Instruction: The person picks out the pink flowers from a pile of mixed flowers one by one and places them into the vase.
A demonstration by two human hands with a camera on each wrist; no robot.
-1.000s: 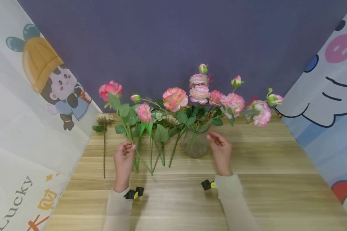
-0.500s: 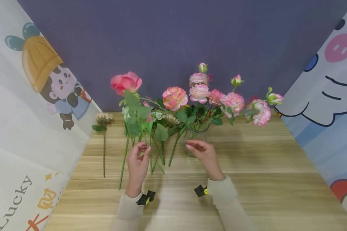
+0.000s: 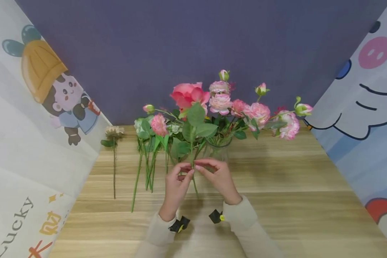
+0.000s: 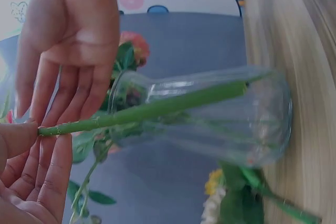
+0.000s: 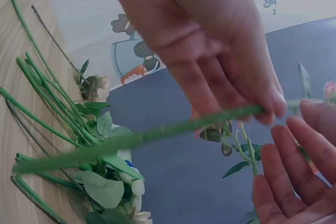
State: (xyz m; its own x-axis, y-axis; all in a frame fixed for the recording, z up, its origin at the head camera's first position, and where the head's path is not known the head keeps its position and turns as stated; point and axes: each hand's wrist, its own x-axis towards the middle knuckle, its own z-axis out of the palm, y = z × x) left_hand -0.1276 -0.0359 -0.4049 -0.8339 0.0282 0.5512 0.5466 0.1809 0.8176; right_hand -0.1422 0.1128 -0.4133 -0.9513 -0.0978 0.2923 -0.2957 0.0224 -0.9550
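Note:
My left hand (image 3: 177, 184) pinches the green stem (image 4: 173, 104) of a large pink rose (image 3: 190, 95) between thumb and fingers. The rose stands upright over the table, its stem's lower end free in front of the glass vase (image 4: 275, 116). Beside the stem is my right hand (image 3: 221, 181), fingers extended and close to the left fingertips; in the right wrist view its thumb and fingers (image 5: 286, 177) are apart, not gripping the stem. Several pale pink flowers (image 3: 220, 103) stand in the vase, spreading to the right. My hands and the rose's leaves partly cover the vase in the head view.
Several loose stems with flowers lie left of the vase, among them a small pink carnation-like bloom (image 3: 159, 124). A beige flower (image 3: 114, 132) on a thin brown stem lies farther left. Behind the wooden table (image 3: 293, 215) stands a dark blue panel (image 3: 193, 43).
My left hand has carried the pink rose rightward from the loose stems to a place in front of the vase. My right hand has moved left from the vase's right side toward the rose's stem.

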